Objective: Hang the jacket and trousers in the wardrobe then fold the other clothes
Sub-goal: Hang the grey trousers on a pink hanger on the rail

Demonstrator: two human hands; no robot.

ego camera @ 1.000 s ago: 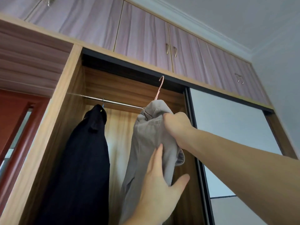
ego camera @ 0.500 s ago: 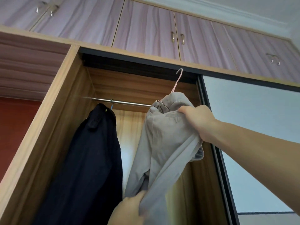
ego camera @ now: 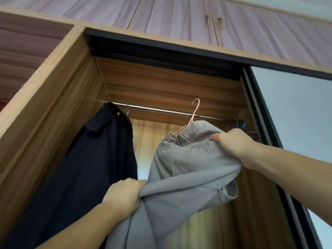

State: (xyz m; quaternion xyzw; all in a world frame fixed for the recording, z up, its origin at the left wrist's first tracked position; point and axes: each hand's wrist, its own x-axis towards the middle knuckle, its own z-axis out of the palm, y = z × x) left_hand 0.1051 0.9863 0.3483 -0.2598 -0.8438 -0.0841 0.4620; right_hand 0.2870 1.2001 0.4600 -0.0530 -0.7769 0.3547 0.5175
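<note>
The left hand, at 7 o'clock, is clenched on a bunched fold of the grey trousers. The right hand, at 3 o'clock, pinches the waistband with fingers curled. The trousers drape over a pink hanger; whether its hook touches the rail cannot be told. The dark jacket hangs at 9 o'clock, its hem cut off.
</note>
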